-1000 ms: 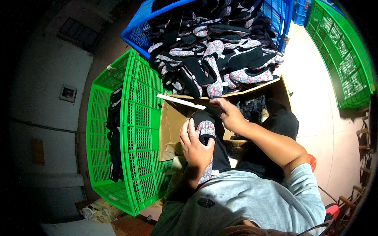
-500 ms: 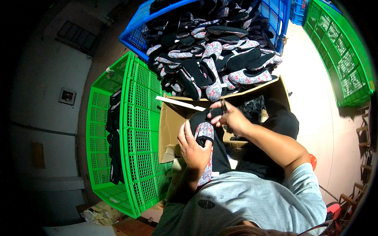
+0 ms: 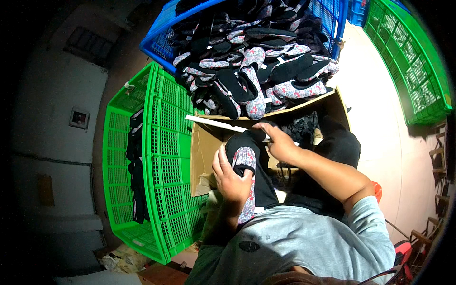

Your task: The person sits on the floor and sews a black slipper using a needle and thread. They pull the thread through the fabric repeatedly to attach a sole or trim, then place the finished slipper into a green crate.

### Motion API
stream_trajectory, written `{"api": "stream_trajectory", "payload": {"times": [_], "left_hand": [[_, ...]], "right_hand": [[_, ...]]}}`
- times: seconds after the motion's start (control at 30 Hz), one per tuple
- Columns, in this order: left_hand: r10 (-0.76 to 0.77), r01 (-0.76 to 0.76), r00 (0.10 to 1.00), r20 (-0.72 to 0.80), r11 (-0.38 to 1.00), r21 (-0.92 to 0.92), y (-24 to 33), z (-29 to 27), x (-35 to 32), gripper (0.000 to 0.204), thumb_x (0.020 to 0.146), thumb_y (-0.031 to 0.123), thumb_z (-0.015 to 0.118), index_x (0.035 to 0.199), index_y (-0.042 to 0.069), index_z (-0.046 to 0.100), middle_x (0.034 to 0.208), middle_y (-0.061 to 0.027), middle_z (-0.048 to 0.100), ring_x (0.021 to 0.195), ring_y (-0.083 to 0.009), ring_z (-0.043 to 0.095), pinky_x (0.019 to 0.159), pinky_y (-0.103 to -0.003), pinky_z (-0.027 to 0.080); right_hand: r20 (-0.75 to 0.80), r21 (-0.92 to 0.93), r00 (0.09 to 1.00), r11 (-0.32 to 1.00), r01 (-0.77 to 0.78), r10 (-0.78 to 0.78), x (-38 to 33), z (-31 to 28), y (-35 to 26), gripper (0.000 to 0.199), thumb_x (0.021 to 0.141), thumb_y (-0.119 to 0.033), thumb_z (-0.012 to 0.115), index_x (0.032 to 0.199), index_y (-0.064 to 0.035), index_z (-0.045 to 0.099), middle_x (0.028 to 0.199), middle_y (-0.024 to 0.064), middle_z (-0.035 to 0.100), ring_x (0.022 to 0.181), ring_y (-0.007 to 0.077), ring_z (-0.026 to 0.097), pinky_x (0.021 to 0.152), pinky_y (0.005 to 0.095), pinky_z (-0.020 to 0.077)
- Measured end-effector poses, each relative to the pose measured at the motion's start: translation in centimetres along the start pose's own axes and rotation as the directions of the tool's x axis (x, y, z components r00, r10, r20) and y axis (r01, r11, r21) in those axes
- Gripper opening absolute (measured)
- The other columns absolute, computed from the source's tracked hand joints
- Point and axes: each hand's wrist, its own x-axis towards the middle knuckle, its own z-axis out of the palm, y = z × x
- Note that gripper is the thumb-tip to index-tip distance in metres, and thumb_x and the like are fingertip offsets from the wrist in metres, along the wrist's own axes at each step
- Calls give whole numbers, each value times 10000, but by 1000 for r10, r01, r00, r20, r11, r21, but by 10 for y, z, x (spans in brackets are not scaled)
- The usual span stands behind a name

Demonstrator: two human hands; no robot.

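Head view: the left hand [image 3: 232, 184] still grips the floral slipper [image 3: 244, 156] on the left thigh [image 3: 267, 186], thumb in its opening, toe toward twelve. At its two o'clock, the right hand [image 3: 281, 146], fingers spread half a second ago, now has them drawn together by the white strip [image 3: 213, 124]; I cannot tell what they hold.

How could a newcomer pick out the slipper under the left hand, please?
Start at the big blue crate, then come down to the black trousers. There, under the left hand, lies the floral slipper, on its own, apart from the heaped slippers above.
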Motion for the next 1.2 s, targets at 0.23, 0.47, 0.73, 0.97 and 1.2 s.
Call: {"api": "stream_trajectory", "payload": {"times": [0.23,0.47,0.73,0.97,1.2], "left_hand": [[-2,2,1000,5,1000,-16,-6,0,-2,927,713,-6,680,1569,30,326,1459,-251,438,1374,-461,445,1173,-499,362],[24,-24,1000,-5,999,-33,-4,0,1,911,716,-18,658,1565,14,328,1456,-262,434,1376,-465,443,1183,-497,350],[17,-16,1000,22,999,-37,-2,-2,1,919,712,-28,654,1568,14,324,1454,-263,434,1370,-469,447,1184,-493,351],[24,-24,1000,3,999,-35,-3,-2,1,923,700,-38,649,1566,19,335,1449,-261,440,1368,-465,452,1184,-489,355],[36,-36,999,7,999,-13,-7,0,1,943,696,2,740,1553,20,348,1467,-229,429,1346,-450,450,1146,-497,371]], "right_hand": [[570,591,806,604,-535,156,13,-44,-44,691,826,217,415,1466,-41,455,1370,165,577,994,181,733,945,315,547],[51,633,992,764,-125,119,13,-19,-23,747,789,269,378,1448,-59,499,1342,125,585,1074,192,689,992,326,531],[360,515,932,823,-240,47,5,-32,-48,728,800,224,442,1456,-89,483,1226,124,661,805,155,669,799,312,571],[71,304,994,951,58,-84,10,-35,-38,817,709,235,404,1469,-56,477,1467,177,525,1393,318,495,1183,379,378],[299,564,953,796,-217,47,6,-35,-49,735,779,248,401,1452,-38,476,1293,150,642,882,161,696,944,316,557]]}}
